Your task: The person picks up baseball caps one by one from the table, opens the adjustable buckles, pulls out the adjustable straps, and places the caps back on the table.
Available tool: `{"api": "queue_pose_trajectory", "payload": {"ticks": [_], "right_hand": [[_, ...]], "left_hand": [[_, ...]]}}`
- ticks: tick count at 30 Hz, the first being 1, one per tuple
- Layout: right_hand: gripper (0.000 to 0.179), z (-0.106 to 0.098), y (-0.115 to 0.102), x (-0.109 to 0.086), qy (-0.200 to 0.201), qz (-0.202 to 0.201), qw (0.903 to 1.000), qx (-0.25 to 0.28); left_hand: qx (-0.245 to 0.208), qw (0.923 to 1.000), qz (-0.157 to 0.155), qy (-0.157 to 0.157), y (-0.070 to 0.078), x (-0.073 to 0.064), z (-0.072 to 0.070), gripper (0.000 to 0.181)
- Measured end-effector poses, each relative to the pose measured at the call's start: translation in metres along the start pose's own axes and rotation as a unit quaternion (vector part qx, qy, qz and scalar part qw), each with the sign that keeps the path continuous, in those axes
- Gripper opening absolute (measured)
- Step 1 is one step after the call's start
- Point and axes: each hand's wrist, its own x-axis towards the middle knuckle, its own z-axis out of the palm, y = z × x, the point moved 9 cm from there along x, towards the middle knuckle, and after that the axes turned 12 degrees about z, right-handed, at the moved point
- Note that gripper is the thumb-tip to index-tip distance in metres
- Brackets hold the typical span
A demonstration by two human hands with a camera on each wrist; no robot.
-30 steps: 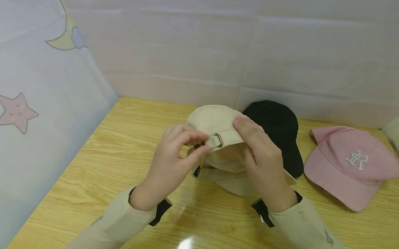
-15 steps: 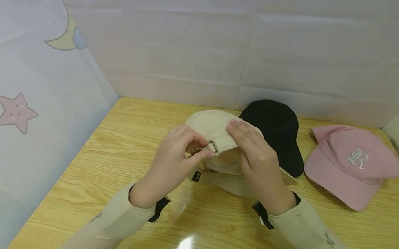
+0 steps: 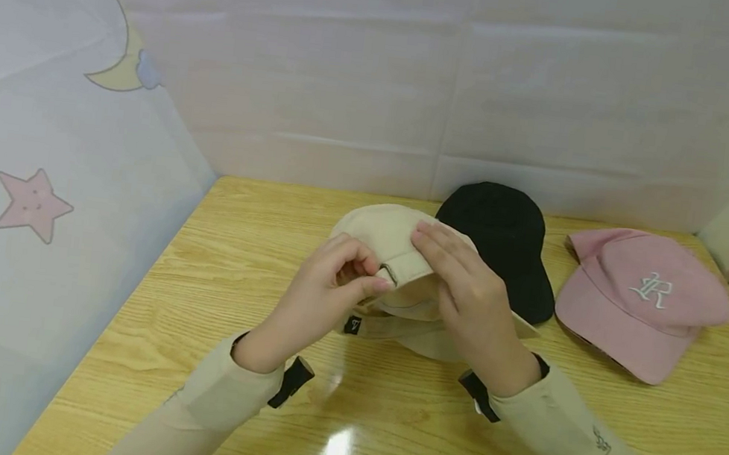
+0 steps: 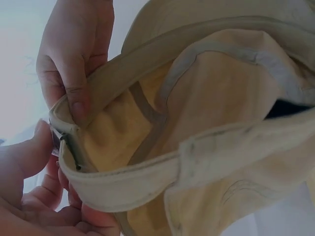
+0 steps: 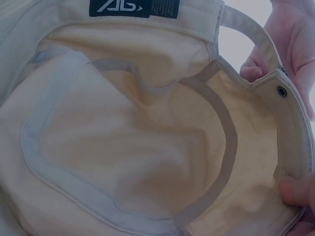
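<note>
A cream baseball cap (image 3: 378, 229) is held tilted over the table, its hollow inside facing the wearer. Beside the metal buckle (image 3: 389, 274), my left hand (image 3: 316, 293) pinches the back strap (image 5: 252, 33) between thumb and fingers. My right hand (image 3: 476, 300) grips the cap's back edge, fingers lying over the outer fabric. Its thumb (image 5: 298, 191) presses the inner band in the right wrist view. A black label (image 5: 120, 7) shows inside the band. Part of the strap is hidden behind my left fingers in the head view.
Just behind the cream cap lies a black cap (image 3: 499, 228). Farther right is a pink cap (image 3: 647, 297) with a white letter on its front. All are on a wood-grain table (image 3: 193, 313), backed by a pale cloth wall (image 3: 327, 81).
The cream cap has come down slightly and turned, bringing the black label into fuller view. Both hands keep hold of it, and my left fingers have shifted a little lower with the buckle.
</note>
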Motion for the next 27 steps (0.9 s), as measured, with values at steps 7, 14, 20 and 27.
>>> {"api": "queue_pose_trajectory", "payload": {"ticks": [7, 14, 20, 27], "right_hand": [[0.045, 0.0, 0.0, -0.001, -0.004, 0.0, 1.0, 0.0], [0.043, 0.001, -0.006, 0.0, -0.01, -0.015, 0.9997, -0.019], [0.043, 0.002, -0.007, -0.001, -0.011, -0.014, 0.9996, -0.02], [0.043, 0.001, -0.007, -0.002, -0.011, -0.013, 0.9996, -0.021]], "left_hand": [[-0.048, 0.9986, -0.019, 0.013, -0.006, -0.005, 0.0, 0.012], [0.072, 0.9972, -0.01, 0.017, 0.003, -0.005, -0.005, 0.016], [0.089, 0.9959, -0.013, 0.01, 0.009, -0.004, -0.005, 0.016], [0.021, 0.999, -0.038, 0.007, 0.003, -0.005, -0.001, 0.013]]}}
